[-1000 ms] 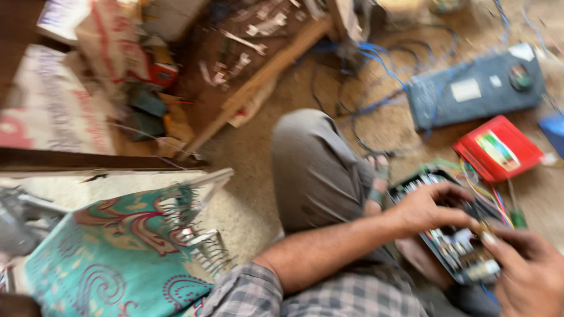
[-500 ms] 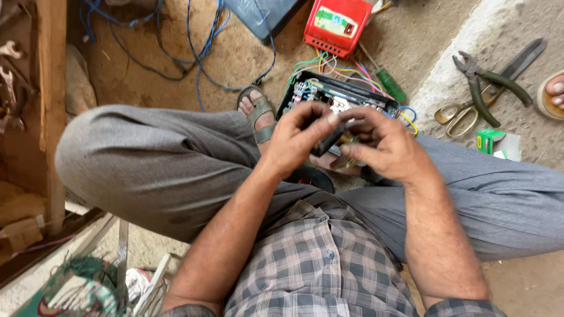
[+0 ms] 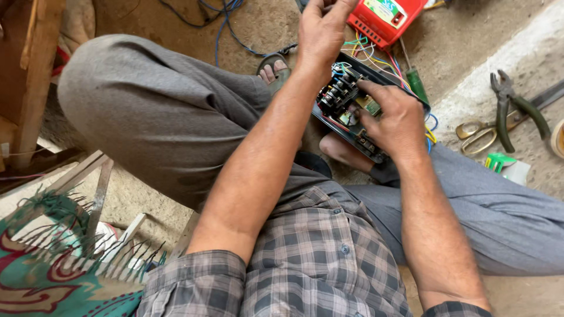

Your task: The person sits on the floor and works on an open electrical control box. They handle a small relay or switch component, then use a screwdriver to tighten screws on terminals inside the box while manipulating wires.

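I sit cross-legged on the ground with a black electrical box resting on my legs. It is open and shows switches, terminals and coloured wires. My right hand lies on the box, its fingers curled onto the parts inside and gripping its edge. My left hand is raised off the box and stretched toward the top of the view, close to a red box. Its fingertips reach the frame's edge, so what they touch is hidden.
A green-handled screwdriver lies beside the box. Pliers, scissors and a small green packet lie on the ground at right. Blue cables trail at top. A wooden frame and patterned cloth are at left.
My left hand has left the black box and reached up toward the red box. My right hand has stayed on the black box. The view has closed in on my lap.
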